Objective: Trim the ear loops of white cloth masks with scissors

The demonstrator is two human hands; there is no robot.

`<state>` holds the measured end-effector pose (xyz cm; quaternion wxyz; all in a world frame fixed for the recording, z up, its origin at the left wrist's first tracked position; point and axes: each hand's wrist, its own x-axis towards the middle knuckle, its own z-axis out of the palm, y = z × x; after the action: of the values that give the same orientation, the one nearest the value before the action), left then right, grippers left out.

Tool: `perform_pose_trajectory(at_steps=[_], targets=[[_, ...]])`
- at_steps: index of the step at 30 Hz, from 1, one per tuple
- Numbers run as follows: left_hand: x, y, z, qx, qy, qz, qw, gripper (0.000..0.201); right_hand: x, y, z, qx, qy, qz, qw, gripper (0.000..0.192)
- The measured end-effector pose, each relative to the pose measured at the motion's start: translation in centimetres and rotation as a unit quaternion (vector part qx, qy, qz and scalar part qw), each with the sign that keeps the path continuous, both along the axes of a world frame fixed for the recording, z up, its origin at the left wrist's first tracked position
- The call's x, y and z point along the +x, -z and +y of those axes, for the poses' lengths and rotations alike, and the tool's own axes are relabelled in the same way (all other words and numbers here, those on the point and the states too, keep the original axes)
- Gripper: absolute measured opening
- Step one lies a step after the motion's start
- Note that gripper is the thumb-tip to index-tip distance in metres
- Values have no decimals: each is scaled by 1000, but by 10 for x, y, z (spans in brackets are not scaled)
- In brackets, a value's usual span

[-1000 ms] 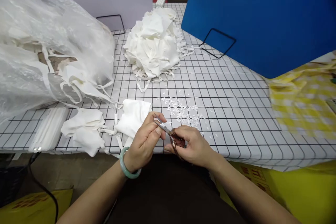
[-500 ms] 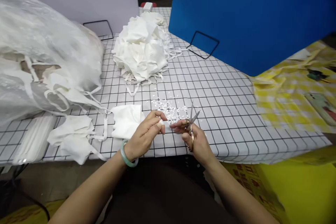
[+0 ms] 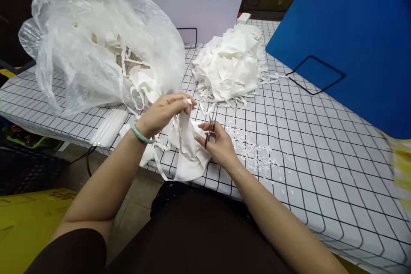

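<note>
Head view: left hand (image 3: 162,111) pinches white mask (image 3: 188,154); right hand (image 3: 215,143) grips scissors (image 3: 210,128).

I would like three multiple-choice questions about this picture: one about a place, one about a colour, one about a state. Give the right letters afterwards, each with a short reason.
1. Where does the pile of white cloth pieces lie?
A. inside the clear plastic bag
B. on the checked table, beyond the hands
C. on the floor

2. What colour is the bangle on the left wrist?
A. pale green
B. red
C. black

3. What is the left hand doing?
A. lying flat on the table
B. pinching a white cloth piece and lifting it
C. holding the scissors

Answers:
1. B: the pile rests on the checked table, to the right of the clear plastic bag.
2. A: the ring shows pale green against the arm.
3. B: the white cloth piece hangs from its fingertips, while the right hand holds the small scissors.
</note>
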<state>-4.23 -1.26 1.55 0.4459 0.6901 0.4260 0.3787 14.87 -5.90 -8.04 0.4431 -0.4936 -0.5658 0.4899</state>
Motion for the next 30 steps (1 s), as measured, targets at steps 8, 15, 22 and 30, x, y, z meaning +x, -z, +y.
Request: perform_pose_trajectory(at_steps=[8, 15, 22, 30], targets=[[-32, 50, -97, -90, 3, 384, 919, 40, 10, 0, -21, 31, 16, -76, 997, 20], [-10, 86, -162, -31, 24, 326, 945, 23, 7, 5, -66, 36, -76, -46, 995, 24], [4, 59, -141, -379, -60, -272, 883, 23, 12, -1, -64, -12, -198, 39, 979, 25], [11, 47, -125, -471, -8, -292, 832, 28, 15, -11, -42, 22, -77, 61, 995, 14]])
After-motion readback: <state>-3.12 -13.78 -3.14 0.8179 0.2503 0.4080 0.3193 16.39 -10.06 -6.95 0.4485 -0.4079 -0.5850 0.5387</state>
